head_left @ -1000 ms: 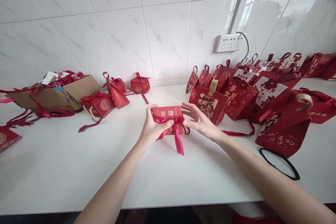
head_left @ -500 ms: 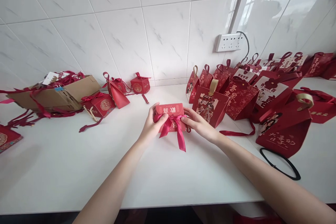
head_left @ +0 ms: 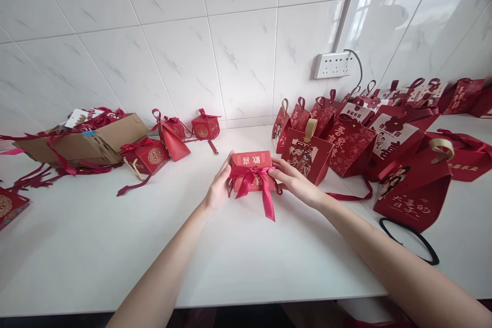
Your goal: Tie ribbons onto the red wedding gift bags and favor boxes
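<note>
A small red gift box (head_left: 253,158) with gold lettering rests on the white table between my hands. Around its middle runs a crimson satin ribbon, tied in a bow (head_left: 253,178) whose tails hang over the near side. My left hand (head_left: 219,184) grips the box's left side, thumb along the edge and the other fingers mostly hidden behind. At the right side, my right hand (head_left: 291,178) holds the box with its thumb near the ribbon's end. Dark red cord loops show at both lower sides.
Several red gift bags (head_left: 351,146) with ribbon handles crowd the right. A cardboard box (head_left: 111,138) of ribbons and several small red boxes (head_left: 148,156) stand left. A black loop (head_left: 413,241) lies near my right forearm. A power strip (head_left: 333,65) is on the tiled wall.
My left thumb has slid off the top of the box to its left edge. My right thumb has eased outward from the bow, uncovering more ribbon.
</note>
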Tool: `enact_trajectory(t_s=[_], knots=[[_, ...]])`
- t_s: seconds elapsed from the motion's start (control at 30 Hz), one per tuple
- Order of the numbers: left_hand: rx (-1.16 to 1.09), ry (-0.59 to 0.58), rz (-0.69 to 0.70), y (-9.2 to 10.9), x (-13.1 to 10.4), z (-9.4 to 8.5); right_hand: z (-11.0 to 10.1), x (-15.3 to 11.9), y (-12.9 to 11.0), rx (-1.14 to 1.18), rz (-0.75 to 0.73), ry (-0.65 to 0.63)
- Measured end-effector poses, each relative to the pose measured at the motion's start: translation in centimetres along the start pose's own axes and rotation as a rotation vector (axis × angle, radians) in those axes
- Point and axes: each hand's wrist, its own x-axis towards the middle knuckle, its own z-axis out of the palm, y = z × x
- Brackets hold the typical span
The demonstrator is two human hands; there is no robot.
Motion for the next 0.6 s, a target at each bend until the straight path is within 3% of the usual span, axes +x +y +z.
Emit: enact_trajectory(t_s=[0.1, 0.2, 0.3, 0.4, 0.47, 0.6], knots=[[0.044, -0.098, 0.001, -0.3, 0.2, -0.4, -0.7, -0.1, -0.2, -0.043, -0.015, -0.108], [0.054, -0.124, -0.003, -0.8, 0.5, -0.8, -1.1, -0.2, 0.0, -0.128, -0.076, -0.249], [0.015, -0.107, -0.04, -1.5, 0.7, -1.0, -1.0, -0.1, 0.2, -0.209, -0.132, -0.201], [0.026, -0.07, -0.059, -1.9, 0.9, -1.4, -0.5, -0.1, -0.3, -0.238, -0.1, -0.159], [0.063, 0.037, -0.035, -1.9, 1.1, -1.9, -0.1, -0.6, -1.1, -0.297, -0.091, -0.109], [0.167, 0.437, 0.148, -1.1, 1.4, -2.6, 1.0, -4.2, -2.1, -0.325, -0.161, 0.056]])
